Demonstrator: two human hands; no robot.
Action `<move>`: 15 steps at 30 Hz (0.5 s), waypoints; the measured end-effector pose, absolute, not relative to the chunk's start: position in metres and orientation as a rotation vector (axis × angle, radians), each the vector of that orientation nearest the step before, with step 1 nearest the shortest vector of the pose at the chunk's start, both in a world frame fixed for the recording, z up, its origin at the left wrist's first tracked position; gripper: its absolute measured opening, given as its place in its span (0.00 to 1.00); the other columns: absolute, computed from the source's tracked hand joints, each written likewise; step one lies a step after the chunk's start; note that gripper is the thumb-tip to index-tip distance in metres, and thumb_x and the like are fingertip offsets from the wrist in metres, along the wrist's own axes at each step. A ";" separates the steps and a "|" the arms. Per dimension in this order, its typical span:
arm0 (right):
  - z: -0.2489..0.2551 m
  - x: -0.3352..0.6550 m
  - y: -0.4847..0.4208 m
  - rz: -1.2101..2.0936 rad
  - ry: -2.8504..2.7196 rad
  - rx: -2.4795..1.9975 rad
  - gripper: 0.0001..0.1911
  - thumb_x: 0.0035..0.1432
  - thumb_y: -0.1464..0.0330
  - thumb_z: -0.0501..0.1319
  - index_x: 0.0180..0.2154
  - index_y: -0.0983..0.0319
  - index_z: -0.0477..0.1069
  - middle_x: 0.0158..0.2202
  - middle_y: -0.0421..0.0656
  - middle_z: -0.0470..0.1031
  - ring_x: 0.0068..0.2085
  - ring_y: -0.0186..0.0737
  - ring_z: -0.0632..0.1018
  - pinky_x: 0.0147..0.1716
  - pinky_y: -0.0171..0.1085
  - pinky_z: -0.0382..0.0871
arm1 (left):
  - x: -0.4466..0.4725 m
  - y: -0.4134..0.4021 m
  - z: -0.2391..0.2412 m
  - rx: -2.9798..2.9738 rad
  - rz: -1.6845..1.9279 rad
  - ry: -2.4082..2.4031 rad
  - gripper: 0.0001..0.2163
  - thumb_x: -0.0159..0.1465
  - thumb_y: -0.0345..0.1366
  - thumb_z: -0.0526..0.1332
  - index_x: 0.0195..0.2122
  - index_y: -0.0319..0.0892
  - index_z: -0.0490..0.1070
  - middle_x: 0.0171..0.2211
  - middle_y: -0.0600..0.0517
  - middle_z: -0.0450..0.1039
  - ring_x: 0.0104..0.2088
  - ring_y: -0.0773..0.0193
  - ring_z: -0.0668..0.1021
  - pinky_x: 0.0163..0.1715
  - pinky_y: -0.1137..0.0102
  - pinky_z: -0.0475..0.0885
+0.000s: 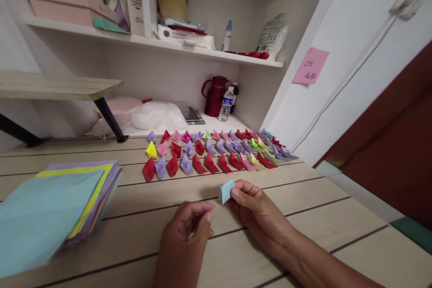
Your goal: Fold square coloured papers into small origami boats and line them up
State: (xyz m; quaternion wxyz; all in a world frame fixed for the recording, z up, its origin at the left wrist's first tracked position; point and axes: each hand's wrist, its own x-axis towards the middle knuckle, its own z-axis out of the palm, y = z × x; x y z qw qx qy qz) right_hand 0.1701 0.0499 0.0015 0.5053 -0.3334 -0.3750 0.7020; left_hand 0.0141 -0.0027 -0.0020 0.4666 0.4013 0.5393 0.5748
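Note:
Pinched between the thumb and fingers of my right hand (248,200) is a small light-blue folded paper boat (226,191), held just above the tabletop. My left hand (191,229) is to its left, apart from it, with fingers curled in and the thumb tip close to the index tip; nothing shows between them. Beyond both hands stand rows of small paper boats (212,163) in red, purple, pink, yellow and green. To the left lies a stack of coloured paper sheets (50,216), a light-blue one on top.
A slatted wooden table (135,225) carries everything near my hands. A small raised wooden stand (60,85) with black legs is at the left. Against the back shelf are a red jug (215,96), a water bottle (226,104) and a white plastic bag (158,115).

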 end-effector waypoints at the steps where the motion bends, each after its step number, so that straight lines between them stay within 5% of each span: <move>1: 0.001 0.170 0.050 1.706 -0.901 -0.789 0.08 0.49 0.68 0.73 0.28 0.63 0.75 0.29 0.38 0.76 0.34 0.34 0.73 0.40 0.34 0.62 | 0.015 -0.004 -0.001 1.000 1.396 1.308 0.07 0.54 0.38 0.65 0.31 0.43 0.78 0.21 0.56 0.72 0.24 0.66 0.73 0.28 0.74 0.69; 9: -0.002 0.169 0.049 1.685 -0.942 -0.807 0.07 0.50 0.69 0.72 0.29 0.63 0.75 0.30 0.39 0.77 0.35 0.35 0.72 0.41 0.34 0.62 | 0.021 -0.002 -0.012 0.942 1.401 1.226 0.11 0.53 0.38 0.65 0.37 0.42 0.79 0.24 0.55 0.73 0.21 0.68 0.72 0.25 0.73 0.68; 15: -0.001 0.169 0.046 1.663 -0.967 -0.822 0.08 0.50 0.68 0.72 0.30 0.62 0.75 0.31 0.39 0.77 0.36 0.36 0.73 0.42 0.35 0.61 | 0.019 -0.003 -0.006 0.984 1.362 1.280 0.11 0.54 0.39 0.64 0.36 0.42 0.80 0.16 0.56 0.69 0.21 0.67 0.71 0.25 0.73 0.64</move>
